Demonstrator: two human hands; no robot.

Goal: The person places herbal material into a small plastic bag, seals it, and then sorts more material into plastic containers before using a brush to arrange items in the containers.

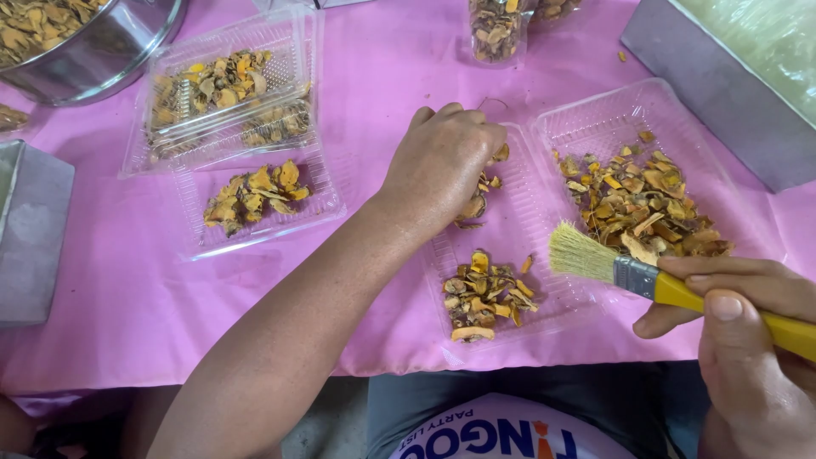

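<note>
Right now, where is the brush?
In the head view the brush is low on the right, held in the right hand, its bristles over the edge of the open clear tray of dried slices.

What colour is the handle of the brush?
Yellow; the brush, held in the right hand, shows clearly in the head view.

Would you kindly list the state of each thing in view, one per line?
Left hand: closed on dried slices.
Right hand: gripping the yellow-handled brush.
Open clamshell tray: both halves hold slices.
Stacked trays: filled.
Front-left tray: open, partly filled.
Metal bowl: holding slices.
</note>
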